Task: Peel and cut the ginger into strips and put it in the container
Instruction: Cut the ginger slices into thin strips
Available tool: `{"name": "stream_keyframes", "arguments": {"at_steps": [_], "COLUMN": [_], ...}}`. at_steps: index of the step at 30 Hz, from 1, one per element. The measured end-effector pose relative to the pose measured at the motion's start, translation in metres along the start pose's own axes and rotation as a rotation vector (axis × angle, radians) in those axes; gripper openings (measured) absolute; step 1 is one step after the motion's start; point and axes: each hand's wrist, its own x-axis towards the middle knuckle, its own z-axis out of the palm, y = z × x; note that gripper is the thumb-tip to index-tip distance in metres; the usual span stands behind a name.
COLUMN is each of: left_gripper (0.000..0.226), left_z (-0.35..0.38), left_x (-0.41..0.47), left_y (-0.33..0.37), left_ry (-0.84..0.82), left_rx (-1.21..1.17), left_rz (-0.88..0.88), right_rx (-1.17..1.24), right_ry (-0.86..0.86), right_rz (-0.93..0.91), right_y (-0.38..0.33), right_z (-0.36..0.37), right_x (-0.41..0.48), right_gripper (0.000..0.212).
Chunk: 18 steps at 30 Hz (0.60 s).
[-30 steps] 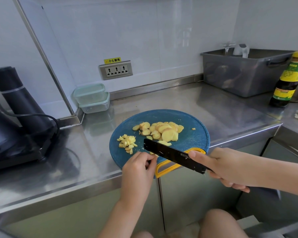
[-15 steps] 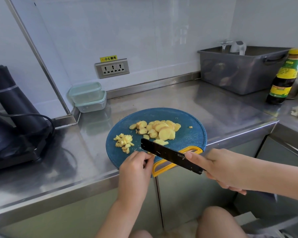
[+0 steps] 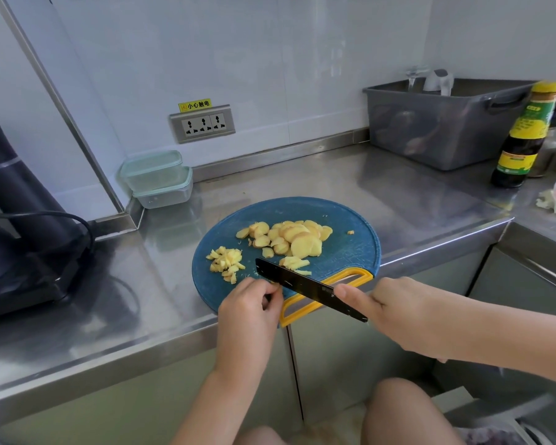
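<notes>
**Ginger: handling properties and hand state**

Head view. Peeled slices [image 3: 289, 239] lie heaped at the middle of the board [image 3: 344, 252]. A small pile of cut strips [image 3: 225, 263] lies at the board's left side, apart from the heap. The pieces are judged light, firm and brittle, with damp faces that are likely to slide under a blade. Stack a few slices flat and pin them from above with the fingertips tucked back.

The right hand [image 3: 395, 309] grips the knife [image 3: 308, 289], one digit extended along the blade flat. The blade lies over the board's near edge. The left hand [image 3: 251, 309] sits at that near edge with its fingers curled against the blade tip. Whether it pins a piece cannot be told, as the knuckles hide it.

The container [image 3: 158, 178] stands behind the board to the left, lid on, well apart
</notes>
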Motion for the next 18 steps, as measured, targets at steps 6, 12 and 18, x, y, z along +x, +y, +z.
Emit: {"name": "stream_keyframes", "arguments": {"at_steps": [6,12,18], "left_gripper": [0.019,0.008,0.016], "left_z": [0.000,-0.016,-0.024], "left_x": [0.001,0.007,0.023], "left_y": [0.001,0.008,0.007], "left_ry": [-0.019,-0.079,-0.167], "left_rx": [-0.013,-0.184,-0.190], "left_rz": [-0.046,-0.298,-0.454], "right_rx": [0.016,0.134,0.231], "right_ry": [-0.035,-0.117,-0.050], "right_rz": [0.056,0.119,0.054], "right_y": [0.001,0.012,0.031], "right_z": [-0.003,-0.007,-0.008], "right_x": [0.000,0.008,0.015], "right_gripper": [0.045,0.076,0.069]}}
